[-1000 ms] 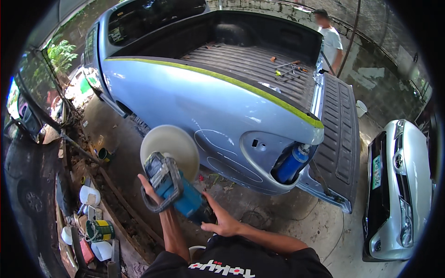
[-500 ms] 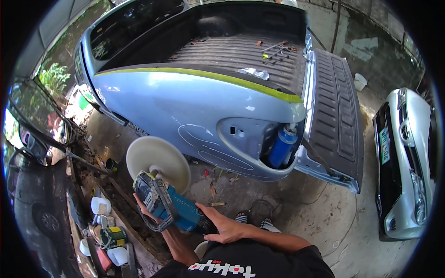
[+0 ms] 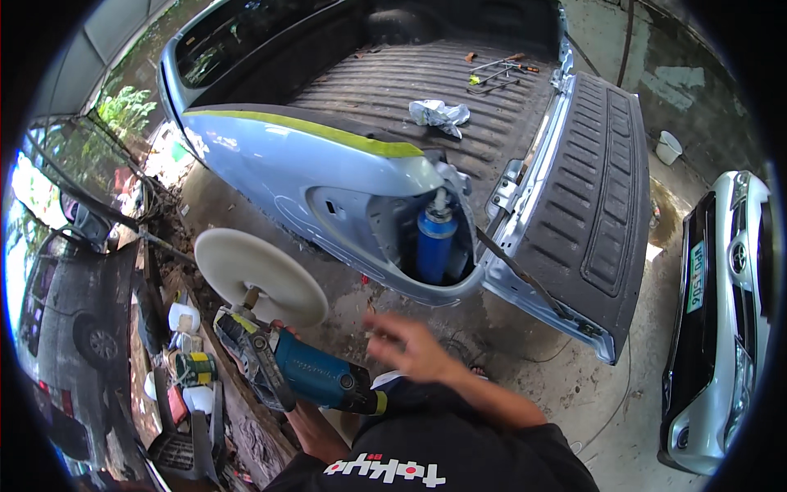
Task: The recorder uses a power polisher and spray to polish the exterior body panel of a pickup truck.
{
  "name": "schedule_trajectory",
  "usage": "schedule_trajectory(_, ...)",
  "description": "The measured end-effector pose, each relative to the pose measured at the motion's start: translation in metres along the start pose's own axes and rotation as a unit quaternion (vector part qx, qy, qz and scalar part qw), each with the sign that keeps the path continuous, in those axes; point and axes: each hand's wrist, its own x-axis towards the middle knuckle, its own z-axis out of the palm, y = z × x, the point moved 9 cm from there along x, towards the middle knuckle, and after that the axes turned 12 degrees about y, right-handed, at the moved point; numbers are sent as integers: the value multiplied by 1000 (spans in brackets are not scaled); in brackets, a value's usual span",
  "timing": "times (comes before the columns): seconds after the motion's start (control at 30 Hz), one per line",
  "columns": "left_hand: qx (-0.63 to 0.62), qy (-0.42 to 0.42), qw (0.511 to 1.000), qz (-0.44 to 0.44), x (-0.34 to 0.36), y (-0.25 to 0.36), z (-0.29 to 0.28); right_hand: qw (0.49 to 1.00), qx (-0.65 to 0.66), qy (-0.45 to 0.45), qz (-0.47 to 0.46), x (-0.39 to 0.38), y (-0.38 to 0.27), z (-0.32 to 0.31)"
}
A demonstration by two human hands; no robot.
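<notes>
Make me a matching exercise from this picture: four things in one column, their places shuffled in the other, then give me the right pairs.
Things
1. Polisher
2. Bottle
3. Tape
4. Bucket

Places
A. On the ground, beyond the tailgate
B. Along the top edge of the truck's side
C. In the hollow at the truck's rear corner
D. Held in the left hand

Pairs
1-D
2-C
3-B
4-A
</notes>
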Motion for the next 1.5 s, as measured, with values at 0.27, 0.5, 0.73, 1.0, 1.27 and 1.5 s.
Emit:
schedule_trajectory(0.27, 20, 55, 995, 86, -74, -7, 7, 924, 306, 222, -66, 75, -79, -114)
schedule_trajectory(0.5, 59, 143, 971, 182, -130, 40, -27, 911, 356, 182, -102, 83, -111, -70)
schedule_trajectory(0.73, 83, 166, 963, 194, -135, 60, -40, 928, 336, 139, -85, 85, -128, -48)
schedule_trajectory(1.0, 75, 137, 974, 164, -105, 35, -25, 881, 466, 78, -20, 72, -141, -92)
schedule_trajectory(1.27, 78, 107, 981, 141, -86, 3, -1, 876, 476, -4, 81, 78, -133, -49)
schedule_trajectory(1.5, 87, 89, 982, 142, -90, -17, 22, 947, 292, 26, 131, 26, -22, -63)
